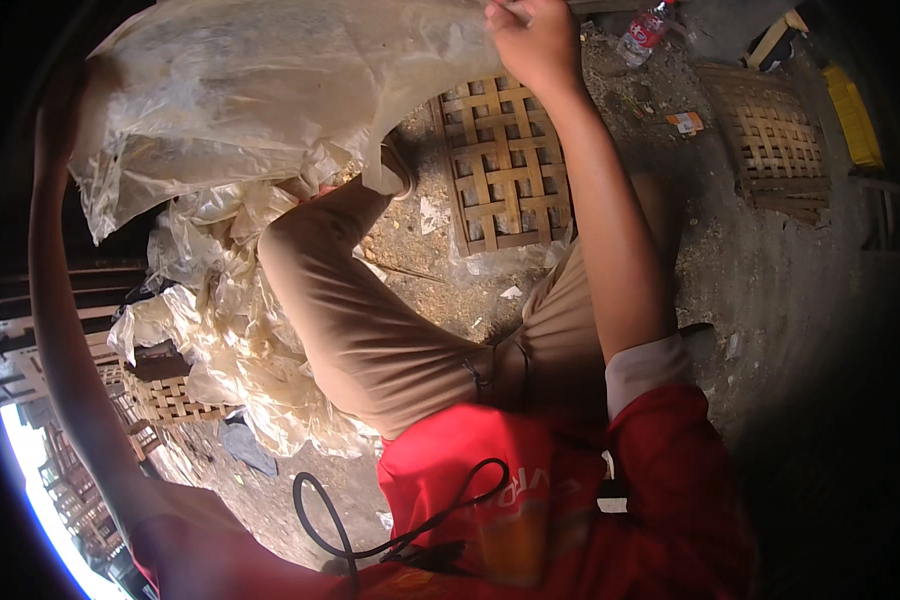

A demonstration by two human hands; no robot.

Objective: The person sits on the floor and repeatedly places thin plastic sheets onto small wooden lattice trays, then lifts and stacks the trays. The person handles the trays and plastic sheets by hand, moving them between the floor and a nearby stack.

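Note:
A large cloudy, translucent plastic sheet [260,80] stretches between my raised hands across the top of the view. My right hand [540,40] pinches its corner at the top centre. My left hand [75,100], dim near the upper left rim, grips the sheet's other end. Below the sheet, beside my bent left leg, lies a heap of crumpled plastic [260,370]. A square woven bamboo tray [500,160] rests on the ground below my right hand, with more plastic showing under its lower edge.
Another woven panel [770,140], a plastic bottle [640,35], a small orange wrapper [685,123] and a yellow crate [850,115] are at right. A woven basket [175,400] sits at left by the heap. The dirty floor [400,260] has scattered scraps.

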